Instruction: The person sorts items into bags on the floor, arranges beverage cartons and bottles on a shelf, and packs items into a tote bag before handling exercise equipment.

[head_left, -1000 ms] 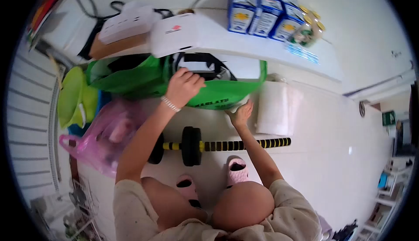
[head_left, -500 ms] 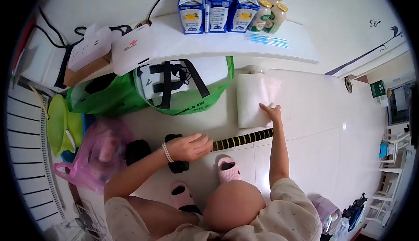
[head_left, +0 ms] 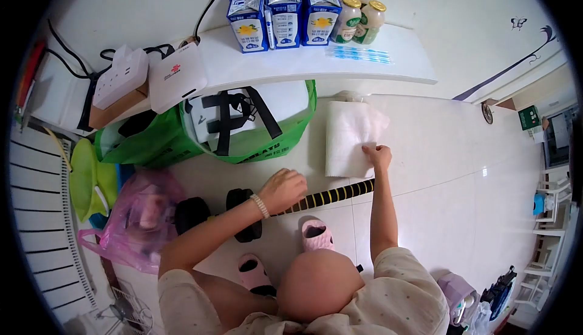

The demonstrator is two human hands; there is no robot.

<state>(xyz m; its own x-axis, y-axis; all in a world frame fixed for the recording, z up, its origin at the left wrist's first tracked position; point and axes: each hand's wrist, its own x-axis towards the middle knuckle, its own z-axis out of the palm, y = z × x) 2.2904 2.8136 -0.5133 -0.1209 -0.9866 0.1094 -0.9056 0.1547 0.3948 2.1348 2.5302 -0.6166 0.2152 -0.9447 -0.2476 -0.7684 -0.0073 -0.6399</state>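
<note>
My right hand [head_left: 378,156] pinches the right edge of a white folded cloth-like bundle [head_left: 347,138] that stands on the floor. My left hand [head_left: 284,189], with a beaded bracelet at the wrist, hovers above the black and yellow striped bar [head_left: 334,195]; its fingers are curled, and whatever they may hold is hidden. Black weights [head_left: 245,215] sit on the left part of the bar. Beyond my left hand are green bags [head_left: 267,150], one holding a white item with black straps [head_left: 234,113].
A white shelf [head_left: 273,68] carries blue cartons [head_left: 282,19], jars [head_left: 358,19], a white router [head_left: 176,77] and a power strip [head_left: 121,74]. On the left are a pink plastic bag [head_left: 143,219] and a green basin [head_left: 88,180]. Pink slippers [head_left: 317,236] are below the bar.
Both hands have left the green bag. My right hand has moved right to the white bundle and grips its edge; my left hand has come down over the bar. The view has shifted.
</note>
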